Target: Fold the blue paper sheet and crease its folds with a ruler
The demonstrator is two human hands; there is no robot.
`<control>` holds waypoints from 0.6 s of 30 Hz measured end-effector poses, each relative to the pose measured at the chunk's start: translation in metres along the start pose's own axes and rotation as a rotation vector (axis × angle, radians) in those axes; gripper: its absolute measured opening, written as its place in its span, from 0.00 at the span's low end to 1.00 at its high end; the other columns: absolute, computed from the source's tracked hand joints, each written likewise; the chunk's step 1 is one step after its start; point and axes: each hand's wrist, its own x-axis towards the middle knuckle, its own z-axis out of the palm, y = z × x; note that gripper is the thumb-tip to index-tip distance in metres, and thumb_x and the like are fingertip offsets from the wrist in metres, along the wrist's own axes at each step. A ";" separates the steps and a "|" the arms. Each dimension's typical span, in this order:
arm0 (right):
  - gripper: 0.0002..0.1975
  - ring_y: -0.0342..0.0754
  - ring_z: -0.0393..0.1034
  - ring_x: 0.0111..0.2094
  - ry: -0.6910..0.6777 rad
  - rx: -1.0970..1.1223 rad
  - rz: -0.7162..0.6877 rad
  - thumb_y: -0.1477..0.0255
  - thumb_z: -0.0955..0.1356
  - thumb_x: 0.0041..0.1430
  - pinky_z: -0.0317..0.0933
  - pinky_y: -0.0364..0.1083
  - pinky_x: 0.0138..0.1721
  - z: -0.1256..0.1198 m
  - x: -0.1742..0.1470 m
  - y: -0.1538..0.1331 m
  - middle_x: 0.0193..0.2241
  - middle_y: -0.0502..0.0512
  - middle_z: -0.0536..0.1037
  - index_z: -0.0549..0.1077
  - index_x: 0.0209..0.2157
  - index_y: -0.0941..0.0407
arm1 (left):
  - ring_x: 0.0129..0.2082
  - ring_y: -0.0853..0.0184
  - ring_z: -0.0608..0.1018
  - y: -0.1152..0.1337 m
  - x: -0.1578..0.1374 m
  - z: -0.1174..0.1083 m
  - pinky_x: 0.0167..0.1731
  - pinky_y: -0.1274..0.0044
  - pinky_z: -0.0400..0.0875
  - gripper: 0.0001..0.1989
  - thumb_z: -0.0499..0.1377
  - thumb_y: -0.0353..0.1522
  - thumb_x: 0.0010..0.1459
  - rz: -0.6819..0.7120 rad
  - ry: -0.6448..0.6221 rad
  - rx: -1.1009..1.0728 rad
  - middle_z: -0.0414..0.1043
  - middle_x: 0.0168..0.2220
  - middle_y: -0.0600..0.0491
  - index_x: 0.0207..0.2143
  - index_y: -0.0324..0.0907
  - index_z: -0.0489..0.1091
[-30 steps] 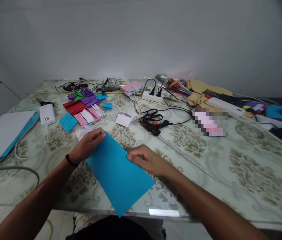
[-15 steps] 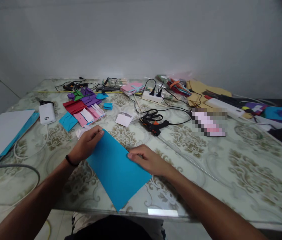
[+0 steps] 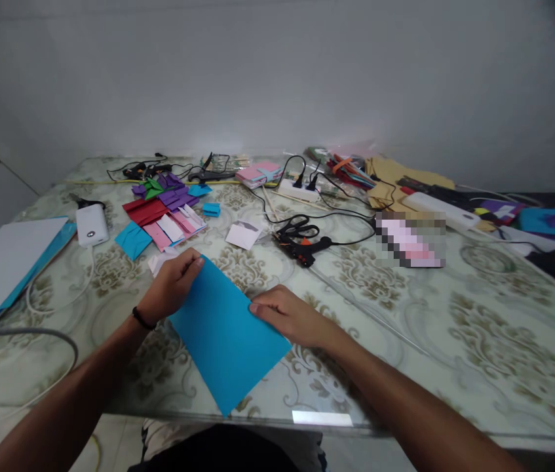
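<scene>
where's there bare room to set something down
Widest: the right front of the table, bordered by the right arm, thin clear stick and front edge. Smaller: between the white cable, blue folded paper and left hand. The back is crowded: red paper, power strip, tan paper.

Compared with one second earlier: blue sheet (image 3: 230, 334) drawn back from the front edge of the table (image 3: 424, 400). Its lowest corner, previously overhanging that edge in view, now appears roughly level with it; its right-hand corner also appears farther from the edge.
</scene>
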 end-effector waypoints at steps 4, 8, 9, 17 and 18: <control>0.23 0.40 0.52 0.22 -0.010 -0.021 -0.024 0.62 0.61 0.72 0.48 0.43 0.26 0.000 0.001 0.001 0.19 0.44 0.55 0.54 0.22 0.54 | 0.24 0.69 0.61 0.000 0.000 -0.001 0.27 0.75 0.55 0.16 0.50 0.40 0.68 0.000 0.019 0.010 0.57 0.23 0.60 0.28 0.43 0.60; 0.24 0.40 0.50 0.20 -0.034 -0.025 -0.027 0.63 0.60 0.72 0.46 0.43 0.25 0.000 0.001 0.003 0.18 0.44 0.53 0.53 0.21 0.54 | 0.24 0.69 0.61 0.000 0.000 -0.001 0.27 0.75 0.55 0.15 0.50 0.40 0.68 0.003 0.018 0.012 0.57 0.23 0.60 0.28 0.44 0.60; 0.24 0.40 0.50 0.20 -0.035 -0.025 -0.024 0.64 0.60 0.72 0.46 0.43 0.24 0.000 0.000 0.004 0.18 0.44 0.53 0.53 0.20 0.54 | 0.24 0.69 0.61 0.000 0.000 0.000 0.27 0.75 0.55 0.15 0.50 0.40 0.68 0.004 0.015 0.012 0.57 0.23 0.60 0.28 0.44 0.60; 0.22 0.40 0.53 0.21 -0.002 -0.055 -0.041 0.65 0.60 0.71 0.48 0.43 0.26 0.001 0.001 0.003 0.19 0.44 0.55 0.54 0.21 0.54 | 0.24 0.69 0.61 -0.003 0.000 -0.002 0.27 0.75 0.54 0.15 0.50 0.40 0.68 -0.016 0.056 0.032 0.56 0.23 0.60 0.28 0.44 0.59; 0.22 0.40 0.52 0.21 0.000 -0.058 -0.039 0.65 0.60 0.71 0.47 0.43 0.25 0.001 0.001 0.003 0.18 0.44 0.55 0.53 0.21 0.54 | 0.24 0.69 0.61 -0.003 0.000 -0.001 0.27 0.75 0.54 0.15 0.50 0.40 0.68 -0.019 0.058 0.035 0.56 0.23 0.60 0.28 0.44 0.59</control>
